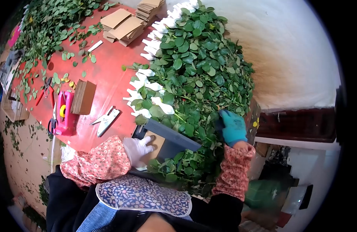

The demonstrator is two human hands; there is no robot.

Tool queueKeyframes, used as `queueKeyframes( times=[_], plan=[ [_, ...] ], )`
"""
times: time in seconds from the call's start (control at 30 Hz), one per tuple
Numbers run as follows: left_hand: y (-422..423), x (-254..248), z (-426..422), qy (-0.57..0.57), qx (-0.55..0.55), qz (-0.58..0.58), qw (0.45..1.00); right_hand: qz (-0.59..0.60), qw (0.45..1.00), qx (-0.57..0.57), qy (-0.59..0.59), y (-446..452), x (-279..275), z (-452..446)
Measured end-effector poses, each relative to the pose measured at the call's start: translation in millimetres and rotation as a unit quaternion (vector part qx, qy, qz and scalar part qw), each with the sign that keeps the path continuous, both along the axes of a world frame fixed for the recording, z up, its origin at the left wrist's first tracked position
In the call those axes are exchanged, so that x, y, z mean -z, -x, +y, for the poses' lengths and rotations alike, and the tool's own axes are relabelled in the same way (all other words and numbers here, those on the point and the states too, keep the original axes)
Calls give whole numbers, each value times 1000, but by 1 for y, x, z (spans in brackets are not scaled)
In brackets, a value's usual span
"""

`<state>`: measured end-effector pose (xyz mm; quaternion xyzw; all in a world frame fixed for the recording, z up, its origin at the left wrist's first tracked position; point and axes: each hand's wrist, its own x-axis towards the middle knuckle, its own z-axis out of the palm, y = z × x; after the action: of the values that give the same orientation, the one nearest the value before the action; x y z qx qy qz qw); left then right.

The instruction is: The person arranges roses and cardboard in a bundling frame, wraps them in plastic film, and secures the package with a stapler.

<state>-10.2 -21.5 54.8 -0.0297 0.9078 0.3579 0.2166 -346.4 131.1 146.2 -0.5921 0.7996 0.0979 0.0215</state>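
Head view: flat cardboard (158, 145), rounded leaves (203, 73)

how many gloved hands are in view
2: the white-gloved left hand, resting on the brown cardboard, and the teal-gloved right hand, at the right side of the green leaves.

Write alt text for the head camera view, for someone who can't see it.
A white-gloved left hand rests on a card in a grey frame, while a teal-gloved right hand is at a leafy heap. White wraps line the heap's edge on a red table, which also holds a stapler, tape dispenser, scissors and cardboard stacks.
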Motion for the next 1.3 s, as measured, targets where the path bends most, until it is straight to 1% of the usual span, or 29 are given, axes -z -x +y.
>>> queueKeyframes(
  times=[0.07,0.13,0.2,0.23,0.27,0.33,0.4,0.47,0.5,0.57,0.6,0.63,0.67,0.7,0.73,0.77,0.8,0.83,0.87,0.9,0.93,1.0,1.07,1.13,1.17,1.2,1.23,1.27,1.3],
  plan=[
    [-1,1,-2,-4,-5,7,1000,-184,980,12,-70,-32,6,-44],
    [0,-2,-3,0,-3,-9,1000,-192,975,-110,-32,-26,83,-38],
    [-2,1,-4,-19,-11,-1,1000,-134,979,-101,-118,-44,103,-43],
    [-4,3,-4,-26,-19,14,999,-149,978,-67,-127,-44,114,-44],
    [-4,5,-5,-31,-25,15,999,-148,977,-72,-133,-39,118,-45],
    [-4,6,-5,-25,-15,20,999,-255,953,55,-154,-29,114,-46],
    [-4,3,-8,-22,-16,11,1000,-246,955,45,-157,-8,107,-43],
    [-5,2,-9,-27,-8,24,999,-230,965,105,-71,1,63,-44],
    [-6,6,-8,-24,-12,35,999,-305,942,125,-64,8,42,-48],
    [-7,9,-6,-21,-13,47,999,-514,827,226,24,-1,-7,-70],
    [-7,10,-5,-15,-16,59,998,-582,768,260,69,-6,-22,-80],
    [-8,10,-5,-17,-14,58,998,-614,733,275,104,-10,-30,-87],
    [-7,9,-5,-15,-16,59,998,-600,746,261,122,-13,-33,-96],
    [-7,7,-6,-12,-19,61,998,-535,809,218,104,-13,-29,-105],
    [-7,5,-6,-12,-19,62,998,-354,928,109,20,-11,-20,-114],
    [-6,2,-6,-6,-15,46,999,-141,989,-4,-37,-10,-11,-123],
    [-6,0,-7,0,-12,31,999,-140,989,-24,-28,5,32,-127],
    [-7,3,-6,0,-17,32,999,-181,982,-48,-11,15,70,-130],
    [-8,7,-5,-6,-17,37,999,-275,961,21,-9,33,120,-122],
    [-8,10,-4,-13,-16,43,999,-227,973,-46,15,43,160,-114],
    [-7,8,-5,-14,-21,45,999,-145,986,-82,-23,33,162,-111],
    [-4,3,-7,-7,3,3,1000,-234,971,14,-36,32,187,-100],
    [-4,6,-8,-16,9,2,1000,-202,979,-6,-31,37,194,-94],
    [-4,5,-9,-26,4,6,1000,-212,977,8,-34,27,168,-97],
    [-4,5,-10,-27,4,6,1000,-209,978,7,-9,48,182,-90],
    [-3,6,-10,-26,5,10,1000,-245,968,-3,57,50,165,-90],
    [-3,7,-10,-27,7,14,1000,-316,933,-24,174,62,165,-95],
    [-4,8,-10,-28,10,13,999,-464,865,71,175,80,153,-87],
    [-6,8,-10,-37,-2,25,999,-615,739,181,208,73,117,-97]
  ],
)
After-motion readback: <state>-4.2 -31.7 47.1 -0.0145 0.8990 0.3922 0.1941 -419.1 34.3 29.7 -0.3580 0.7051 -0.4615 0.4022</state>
